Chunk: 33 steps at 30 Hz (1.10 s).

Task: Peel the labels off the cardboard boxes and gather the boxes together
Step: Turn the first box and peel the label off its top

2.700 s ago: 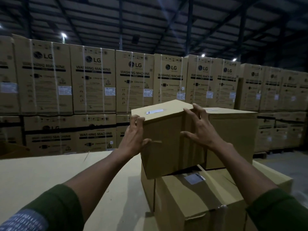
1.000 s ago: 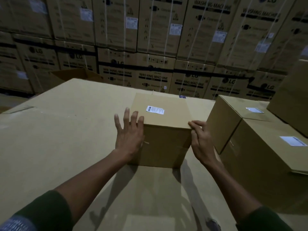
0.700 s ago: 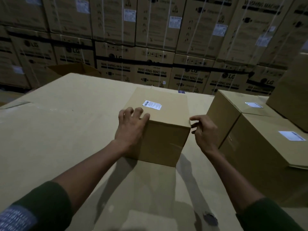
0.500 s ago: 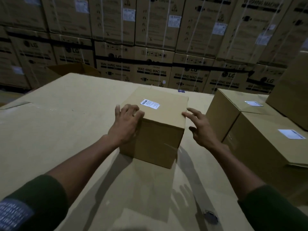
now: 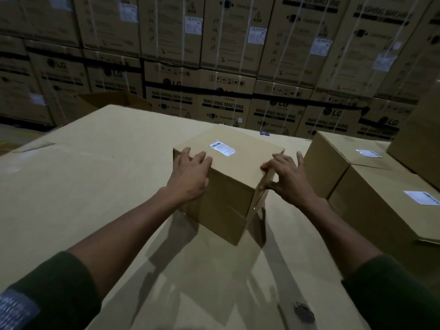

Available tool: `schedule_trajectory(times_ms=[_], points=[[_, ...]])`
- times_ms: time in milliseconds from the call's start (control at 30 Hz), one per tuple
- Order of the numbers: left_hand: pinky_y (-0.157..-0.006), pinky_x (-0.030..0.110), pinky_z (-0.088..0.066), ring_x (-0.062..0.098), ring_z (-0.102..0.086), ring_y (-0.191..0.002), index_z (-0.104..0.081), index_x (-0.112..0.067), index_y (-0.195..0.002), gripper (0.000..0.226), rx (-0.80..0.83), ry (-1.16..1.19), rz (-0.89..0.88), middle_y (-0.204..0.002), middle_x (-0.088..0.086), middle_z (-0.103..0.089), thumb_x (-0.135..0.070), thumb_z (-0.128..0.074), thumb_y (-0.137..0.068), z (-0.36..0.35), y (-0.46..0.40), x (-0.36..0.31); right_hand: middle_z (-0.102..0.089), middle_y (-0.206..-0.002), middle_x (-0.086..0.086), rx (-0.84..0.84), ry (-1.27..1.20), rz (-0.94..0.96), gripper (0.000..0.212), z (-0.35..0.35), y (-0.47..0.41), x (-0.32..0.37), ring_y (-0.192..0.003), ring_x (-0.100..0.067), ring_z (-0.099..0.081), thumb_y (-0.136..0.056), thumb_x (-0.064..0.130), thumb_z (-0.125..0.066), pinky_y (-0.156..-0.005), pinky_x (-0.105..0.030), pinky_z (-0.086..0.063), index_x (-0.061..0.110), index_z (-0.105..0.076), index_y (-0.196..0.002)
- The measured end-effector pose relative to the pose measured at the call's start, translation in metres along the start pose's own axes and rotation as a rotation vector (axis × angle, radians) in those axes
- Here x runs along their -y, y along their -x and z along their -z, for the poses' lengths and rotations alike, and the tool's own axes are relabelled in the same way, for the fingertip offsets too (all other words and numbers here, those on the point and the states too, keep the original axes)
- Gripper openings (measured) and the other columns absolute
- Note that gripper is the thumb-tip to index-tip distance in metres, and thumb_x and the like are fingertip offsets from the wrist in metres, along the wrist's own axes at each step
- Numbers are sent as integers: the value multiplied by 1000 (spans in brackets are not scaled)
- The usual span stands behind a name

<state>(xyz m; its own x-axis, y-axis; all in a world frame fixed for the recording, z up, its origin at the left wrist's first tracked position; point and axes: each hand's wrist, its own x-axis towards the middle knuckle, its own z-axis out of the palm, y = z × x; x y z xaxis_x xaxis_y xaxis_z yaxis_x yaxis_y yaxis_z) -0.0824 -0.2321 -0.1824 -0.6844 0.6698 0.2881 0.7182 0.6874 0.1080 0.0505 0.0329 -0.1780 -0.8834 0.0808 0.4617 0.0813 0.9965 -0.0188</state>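
Observation:
A small cardboard box (image 5: 228, 201) stands on a large flat cardboard surface (image 5: 95, 175), turned corner-on towards me. A white barcode label (image 5: 222, 147) is stuck on its top. My left hand (image 5: 190, 177) holds the box's left side, fingers bent over the top edge. My right hand (image 5: 288, 179) grips the right top edge, fingertips on top and thumb on the side face. To the right stand two more boxes, a far box (image 5: 328, 163) and a near box (image 5: 381, 222), each with a white label on top.
A wall of strapped washing-machine cartons (image 5: 223, 108) fills the background. An open carton (image 5: 112, 98) sits behind the surface's far left corner. A taller box (image 5: 423, 139) rises at the right edge. A dark torn spot (image 5: 303, 313) marks the surface near me.
The box came down from the stack on the right onto the flat surface and was turned. My right hand, off the box half a second ago, is back on its right edge.

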Motion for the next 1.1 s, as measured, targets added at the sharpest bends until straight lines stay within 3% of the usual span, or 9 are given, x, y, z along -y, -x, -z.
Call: schedule_trajectory(times_ms=[133,200,300,400,567,767,833,933,1100], points=[[-123,48,-8,32,-19,-148,-56,-4,-125,57,12,294,22,-155,22,-37,-42,-31,-91,1,-2,-27,-60,-113,3,-78,-32,23,38,-6,0,31,-115,-27,-57,-81,45,-76,-109,-71,-24,27,-64,-111],[-124,49,-4,35,-11,-151,-54,-5,-133,67,23,370,70,-158,20,-32,-52,-25,-95,-3,0,-37,-59,-106,0,-105,-82,57,29,-8,-3,44,-103,-28,-57,-84,33,-77,-96,-62,-40,26,-67,-111],[-121,55,-9,37,9,-153,-30,-13,-155,75,43,325,91,-167,8,-15,-63,-30,-99,-12,5,-36,-61,-103,-1,-89,-204,98,27,-6,-7,43,-94,-22,-54,-88,12,-74,-77,-50,-51,23,-71,-111],[-121,54,-14,34,14,-153,-23,-17,-157,78,31,287,39,-168,4,-11,-66,-32,-98,-18,7,-28,-65,-114,0,-79,-262,67,27,-2,-5,29,-104,-21,-55,-89,8,-71,-82,-49,-52,22,-71,-112],[-122,54,-10,34,12,-153,-26,-18,-156,74,64,292,-20,-168,1,-14,-64,-33,-99,-15,5,-17,-54,-139,0,16,-214,-67,45,-2,2,6,-129,-26,-42,-89,23,-73,-102,-53,-43,30,-59,-132],[-123,55,-8,31,12,-153,-23,-22,-159,62,232,322,-146,-167,-8,-12,-51,-32,-104,6,0,13,-44,-149,-3,101,-110,-190,56,9,3,-11,-138,-28,-34,-90,35,-71,-112,-52,-33,31,-51,-141],[-123,51,-4,32,11,-153,-23,-23,-159,57,270,322,-176,-167,-8,-11,-45,-31,-106,10,-2,25,-43,-148,-6,134,-203,-194,56,13,3,-14,-135,-26,-38,-90,33,-71,-110,-47,-39,25,-51,-143],[-123,49,-3,37,10,-152,-24,-23,-158,53,276,310,-169,-167,-6,-10,-38,-29,-108,11,-3,34,-44,-135,-6,148,-359,-207,49,21,3,-5,-118,-16,-44,-95,34,-66,-93,-29,-45,18,-55,-140],[-122,47,-9,38,3,-153,-23,-12,-158,52,189,333,-45,-167,5,-11,-31,-27,-110,9,7,27,-48,-104,5,20,-384,-221,34,19,10,11,-95,-13,-55,-99,43,-54,-75,-24,-50,21,-68,-120]])
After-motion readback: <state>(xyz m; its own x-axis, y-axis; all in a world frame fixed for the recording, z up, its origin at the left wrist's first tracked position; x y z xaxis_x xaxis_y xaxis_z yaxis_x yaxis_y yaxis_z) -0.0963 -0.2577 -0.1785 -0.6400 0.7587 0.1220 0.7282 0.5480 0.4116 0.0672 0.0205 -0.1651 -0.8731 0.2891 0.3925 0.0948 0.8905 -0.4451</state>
